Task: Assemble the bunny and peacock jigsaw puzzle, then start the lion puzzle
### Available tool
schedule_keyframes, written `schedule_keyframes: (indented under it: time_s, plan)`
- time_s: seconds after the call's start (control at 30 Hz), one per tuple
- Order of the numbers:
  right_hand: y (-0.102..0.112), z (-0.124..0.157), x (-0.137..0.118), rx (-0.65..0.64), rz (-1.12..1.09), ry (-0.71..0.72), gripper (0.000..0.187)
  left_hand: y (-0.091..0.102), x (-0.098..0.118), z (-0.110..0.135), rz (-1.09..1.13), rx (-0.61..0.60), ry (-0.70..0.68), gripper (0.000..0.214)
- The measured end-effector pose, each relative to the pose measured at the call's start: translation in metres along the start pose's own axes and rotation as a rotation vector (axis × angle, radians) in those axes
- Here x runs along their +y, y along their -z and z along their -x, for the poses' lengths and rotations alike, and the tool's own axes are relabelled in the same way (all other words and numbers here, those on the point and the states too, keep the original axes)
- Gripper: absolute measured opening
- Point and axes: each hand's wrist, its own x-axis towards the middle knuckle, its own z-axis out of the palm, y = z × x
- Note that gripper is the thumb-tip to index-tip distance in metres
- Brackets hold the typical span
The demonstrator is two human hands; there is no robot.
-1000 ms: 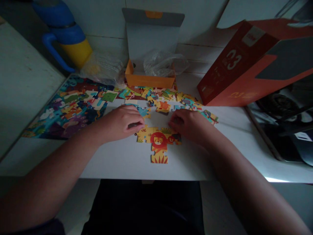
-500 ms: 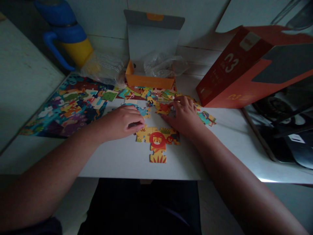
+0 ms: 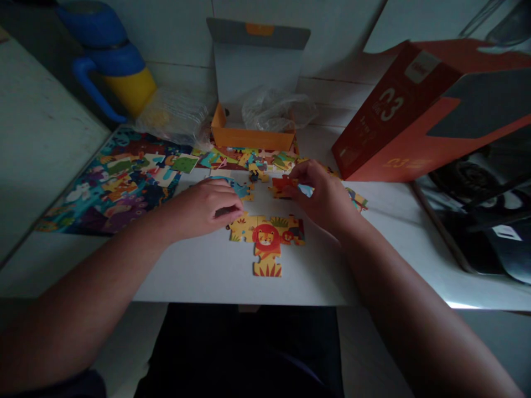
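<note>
My right hand (image 3: pixel 321 196) pinches an orange-red puzzle piece (image 3: pixel 280 186) between thumb and fingers, just above the white tabletop. My left hand (image 3: pixel 213 205) rests curled at the left, its thumb and fingertips together, and nothing shows between them. Those fingertips sit at the upper left corner of a joined group of yellow puzzle pieces with a red-maned lion (image 3: pixel 266 236). Partly hidden behind my left hand is a blue puzzle piece (image 3: pixel 236 186). A small yellow piece (image 3: pixel 258 176) lies between my hands. Under my right hand, a light blue patch is mostly covered.
At the left lies a dark blue puzzle picture (image 3: pixel 124 193) with loose pieces on it. Behind stands an open orange box (image 3: pixel 253 137) with clear plastic in it. A blue and yellow jug (image 3: pixel 120 66) is at back left, a tall red box (image 3: pixel 398 121) at right, beside a stove (image 3: pixel 468 221).
My right hand has shifted slightly right and closed on the orange-red piece, which has also moved right. My left hand is nearly still.
</note>
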Motion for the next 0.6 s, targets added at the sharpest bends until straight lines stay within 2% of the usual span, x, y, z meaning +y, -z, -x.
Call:
schedule_keyframes:
  time_s: [0.1,0.23,0.3,0.37,0.5,0.6]
  plan:
    - [0.016,0.004,0.003,-0.112,-0.14,-0.085,0.031,0.001,0.001,0.0,0.01,-0.003,0.021,0.019]
    - [0.037,0.011,0.0,-0.474,-0.305,-0.209,0.046,0.001,0.001,0.0,0.012,-0.004,0.032,0.017]
    - [0.043,0.013,-0.006,-0.633,-0.342,-0.233,0.046,0.0,-0.001,0.0,0.007,0.016,0.013,0.018]
    - [0.046,0.014,-0.013,-0.74,-0.318,-0.221,0.041,-0.002,-0.003,0.0,-0.002,0.03,-0.003,0.019]
    - [0.046,0.013,-0.022,-0.78,-0.165,-0.152,0.039,-0.002,-0.005,0.001,-0.025,0.031,-0.005,0.019]
    - [0.047,0.014,-0.022,-0.793,-0.173,-0.203,0.039,-0.001,-0.004,0.0,-0.031,0.035,-0.011,0.02]
